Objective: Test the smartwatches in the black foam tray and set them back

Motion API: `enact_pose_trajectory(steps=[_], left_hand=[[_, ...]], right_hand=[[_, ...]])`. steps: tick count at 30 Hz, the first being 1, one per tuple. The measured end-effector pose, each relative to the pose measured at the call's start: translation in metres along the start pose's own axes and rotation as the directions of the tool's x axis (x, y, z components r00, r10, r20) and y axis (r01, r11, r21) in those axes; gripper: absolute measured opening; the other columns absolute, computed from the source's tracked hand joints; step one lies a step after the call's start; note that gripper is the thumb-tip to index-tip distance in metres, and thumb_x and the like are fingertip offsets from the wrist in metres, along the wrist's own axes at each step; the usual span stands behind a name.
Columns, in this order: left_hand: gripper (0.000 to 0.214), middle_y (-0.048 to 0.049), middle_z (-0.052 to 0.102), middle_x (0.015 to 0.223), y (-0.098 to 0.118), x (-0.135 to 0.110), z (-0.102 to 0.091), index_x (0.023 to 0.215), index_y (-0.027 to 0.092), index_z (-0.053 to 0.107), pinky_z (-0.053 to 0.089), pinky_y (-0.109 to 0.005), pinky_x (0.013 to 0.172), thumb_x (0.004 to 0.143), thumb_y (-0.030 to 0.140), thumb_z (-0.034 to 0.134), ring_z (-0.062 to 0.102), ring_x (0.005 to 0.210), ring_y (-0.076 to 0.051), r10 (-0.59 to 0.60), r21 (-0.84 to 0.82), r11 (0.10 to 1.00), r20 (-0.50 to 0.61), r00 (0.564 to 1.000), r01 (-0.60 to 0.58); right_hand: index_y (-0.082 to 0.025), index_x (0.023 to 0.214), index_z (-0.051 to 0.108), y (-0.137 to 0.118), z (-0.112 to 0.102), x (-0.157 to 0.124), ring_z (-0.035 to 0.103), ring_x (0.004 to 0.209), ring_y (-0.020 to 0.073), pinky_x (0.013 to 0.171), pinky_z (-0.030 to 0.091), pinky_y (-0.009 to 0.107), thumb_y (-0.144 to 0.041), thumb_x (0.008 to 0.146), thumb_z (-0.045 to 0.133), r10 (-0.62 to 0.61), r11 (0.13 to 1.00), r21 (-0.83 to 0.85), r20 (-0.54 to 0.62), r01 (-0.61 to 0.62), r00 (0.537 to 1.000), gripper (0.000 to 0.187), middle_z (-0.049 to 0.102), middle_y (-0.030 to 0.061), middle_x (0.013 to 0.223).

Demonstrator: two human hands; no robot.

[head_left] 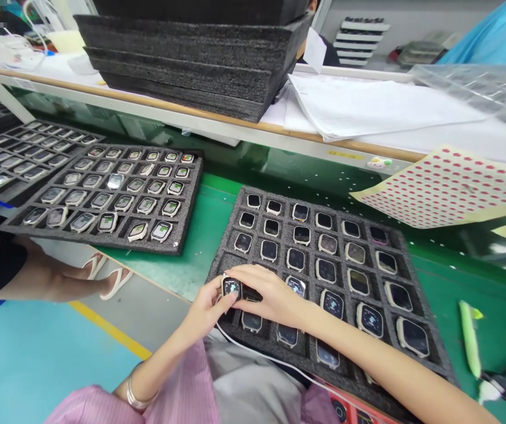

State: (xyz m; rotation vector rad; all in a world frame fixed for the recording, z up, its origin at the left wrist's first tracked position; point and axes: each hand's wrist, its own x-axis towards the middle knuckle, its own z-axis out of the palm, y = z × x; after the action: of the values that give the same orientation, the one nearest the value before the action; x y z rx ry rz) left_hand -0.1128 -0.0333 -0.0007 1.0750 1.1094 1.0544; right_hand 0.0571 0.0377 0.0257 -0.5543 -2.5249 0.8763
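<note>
Between my two hands is a smartwatch case point(231, 285) with a lit dark face, held over the left edge of a black foam tray point(403, 241). My left hand point(208, 303) grips it, thumb across the lower part of the screen. My right hand point(268, 291) is closed around its other side, fingers at the top and right edges. Rows of similar strapless watches fill the tray's pockets; a few screens are lit, such as one watch point(333, 303) right of my hand. A thin white cable point(274, 357) runs below my hands along the tray's near side.
A second foam tray of watches point(102, 200) lies to the left, with more trays point(18, 156) beyond it. Stacked foam trays point(191, 65) and papers point(367, 106) occupy the shelf. A red-dotted sticker sheet point(451, 185) hangs off it. A green tool point(469, 338) lies right. Someone's legs point(58, 271) show at left.
</note>
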Motion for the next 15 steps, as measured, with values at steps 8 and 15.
enact_pose_trajectory(steps=[8, 15], left_hand=[[0.032, -0.0036, 0.058, 0.087, -0.0043, -0.0018, -0.0021, 0.102, 0.013, 0.058, 0.040, -0.025, 0.070, 0.084, 0.039, 0.059, 0.051, 0.078, -0.017, 0.005, -0.016, 1.000, 0.015, 1.000, -0.005], [0.032, 0.0007, 0.050, 0.074, -0.0049, -0.0017, -0.0040, 0.098, 0.013, 0.057, 0.035, -0.022, 0.059, 0.083, 0.041, 0.059, 0.042, 0.064, -0.012, 0.005, -0.033, 0.999, 0.036, 0.999, -0.003]], right_hand=[[-0.018, 0.124, 0.052, -0.0021, 0.0020, -0.0001, 0.055, 0.104, 0.0221, 0.091, 0.049, 0.035, -0.021, 0.082, 0.067, 0.051, 0.998, 0.048, -0.016, -0.051, 0.999, 0.045, 0.054, 0.0110, 0.113], [-0.016, 0.125, 0.052, -0.0019, 0.0048, 0.0003, 0.054, 0.100, 0.0223, 0.089, 0.049, 0.036, -0.024, 0.082, 0.066, 0.056, 0.998, 0.037, -0.017, -0.055, 0.998, 0.046, 0.052, 0.0109, 0.109]])
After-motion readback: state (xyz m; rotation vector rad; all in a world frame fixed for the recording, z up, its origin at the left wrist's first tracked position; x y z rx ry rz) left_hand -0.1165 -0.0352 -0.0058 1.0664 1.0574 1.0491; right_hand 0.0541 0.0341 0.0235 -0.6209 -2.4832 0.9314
